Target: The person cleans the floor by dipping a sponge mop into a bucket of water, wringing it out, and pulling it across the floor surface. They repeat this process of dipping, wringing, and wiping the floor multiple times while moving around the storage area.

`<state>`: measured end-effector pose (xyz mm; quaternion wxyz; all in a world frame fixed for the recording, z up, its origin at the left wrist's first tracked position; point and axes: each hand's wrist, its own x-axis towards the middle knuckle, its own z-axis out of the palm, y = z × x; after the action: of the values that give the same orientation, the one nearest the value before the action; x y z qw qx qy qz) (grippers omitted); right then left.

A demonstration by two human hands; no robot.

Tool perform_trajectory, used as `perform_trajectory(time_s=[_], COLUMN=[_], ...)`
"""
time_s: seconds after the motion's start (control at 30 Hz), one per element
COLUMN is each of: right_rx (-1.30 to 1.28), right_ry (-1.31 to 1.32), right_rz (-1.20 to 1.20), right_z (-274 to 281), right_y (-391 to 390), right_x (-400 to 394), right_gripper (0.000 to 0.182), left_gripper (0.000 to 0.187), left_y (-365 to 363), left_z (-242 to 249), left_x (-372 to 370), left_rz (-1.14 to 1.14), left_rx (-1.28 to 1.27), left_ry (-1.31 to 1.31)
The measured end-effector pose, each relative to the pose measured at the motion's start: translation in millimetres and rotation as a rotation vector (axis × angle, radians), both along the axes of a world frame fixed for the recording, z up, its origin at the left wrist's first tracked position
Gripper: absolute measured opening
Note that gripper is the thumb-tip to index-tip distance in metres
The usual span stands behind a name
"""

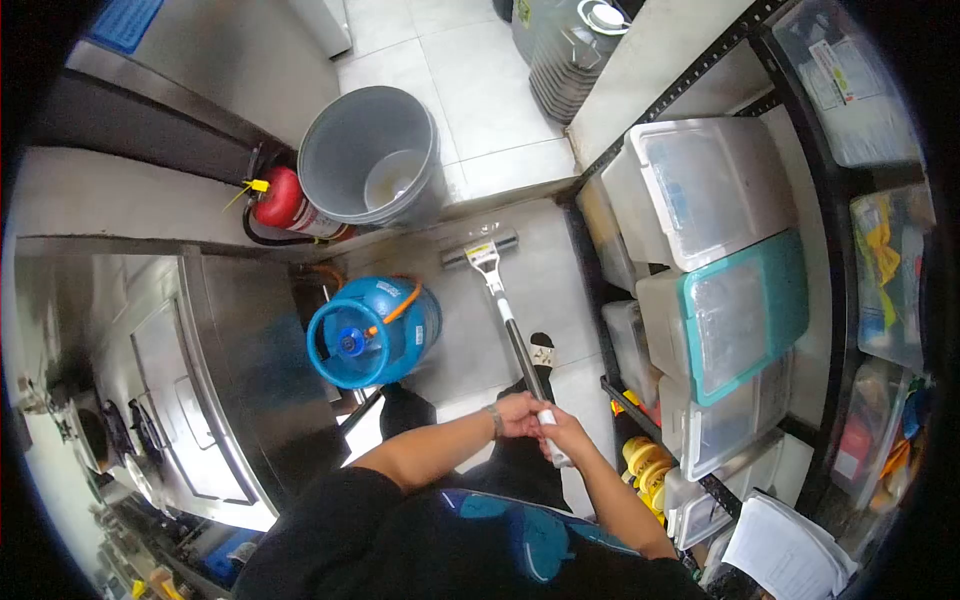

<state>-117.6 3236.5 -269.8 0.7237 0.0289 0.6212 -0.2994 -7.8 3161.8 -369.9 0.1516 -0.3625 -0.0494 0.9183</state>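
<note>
A mop with a white neck (484, 256), a yellow label and a wide grey head lies angled away from me, its head on the tiled floor. Its long handle (516, 345) runs back toward my body. My left hand (517, 415) is closed on the white grip part of the handle, with a band at the wrist. Just below it, my right hand (567, 434) is wrapped around the handle near its white end. The two hands are close together, and their fingers partly hide the grip.
To the left stand a blue gas cylinder (385, 328) with an orange hose, a grey bucket (432, 165) and a red fire extinguisher (285, 203). A raised step (510, 188) crosses the floor ahead. Shelves on the right hold lidded plastic boxes (745, 310); a jerrycan (575, 75) stands beyond.
</note>
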Motion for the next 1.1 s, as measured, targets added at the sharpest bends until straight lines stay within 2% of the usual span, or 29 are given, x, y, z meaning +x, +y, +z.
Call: perform_trajectory(time_s=[0.2,0.27,0.33,0.43,0.47,0.57,0.6,0.7,0.73,0.83,0.87,0.97,1.0,1.1], right_rx=[0.027,0.025,0.013,0.046,0.018,-0.004,-0.01,0.033,0.045,0.144,0.119,0.038,0.033,0.018], right_ry=[-0.027,-0.051,-0.067,-0.073,-0.045,-0.06,-0.06,-0.065,-0.048,0.233,0.425,0.441,0.428,0.356], right_rz=[-0.097,-0.118,-0.12,-0.11,-0.073,-0.031,-0.018,-0.01,0.092,0.301,0.363,0.37,0.331,0.292], right_z=[-8.7,-24.9,-41.7,-48.6,-51.7,-54.4,-67.8,-72.9,-67.7,-83.9,-85.3,-100.0,-94.6,-93.8], right_y=[26.5,31.1,30.7,15.8,11.8,-0.3,4.1,-2.5,-8.2,2.1,7.9,32.7,34.1,67.5], right_x=[-42.8,-59.2,-75.5,-99.4,-105.8,-123.3,-127.5,-133.6,-134.4,-118.2,-110.1,-102.8,-101.3,-103.0], right_gripper=[0.03,0.027,0.025,0.026,0.027,0.028,0.042,0.03,0.032,0.039,0.044,0.045,0.043,0.045], left_gripper=[0.018,0.014,0.017,0.018,0.02,0.02,0.021,0.023,0.021,0.019,0.019,0.019,0.019,0.02], left_y=[12.2,15.4,12.9,3.9,2.7,-14.7,-11.5,-14.5,-12.5,11.9,21.2,19.6,27.0,54.5], left_z=[-0.8,-14.4,-35.2,-56.0,-59.1,-39.0,-55.5,-66.0,-57.9,-85.9,-97.0,-67.4,-71.0,-71.3], left_x=[-52.5,-70.9,-85.4,-106.2,-111.8,-127.7,-129.6,-135.6,-135.6,-129.3,-126.9,-125.9,-124.8,-123.8], left_rz=[-0.102,-0.107,-0.13,-0.08,-0.071,-0.064,-0.027,-0.072,-0.079,-0.116,-0.074,-0.103,-0.061,-0.169], left_rx=[0.035,-0.038,-0.039,0.018,-0.033,-0.109,-0.064,-0.119,-0.188,-0.224,-0.219,-0.269,-0.22,-0.259], left_ry=[-0.01,-0.011,0.007,0.107,0.074,0.011,0.092,0.046,0.026,0.006,0.016,-0.054,-0.048,-0.086])
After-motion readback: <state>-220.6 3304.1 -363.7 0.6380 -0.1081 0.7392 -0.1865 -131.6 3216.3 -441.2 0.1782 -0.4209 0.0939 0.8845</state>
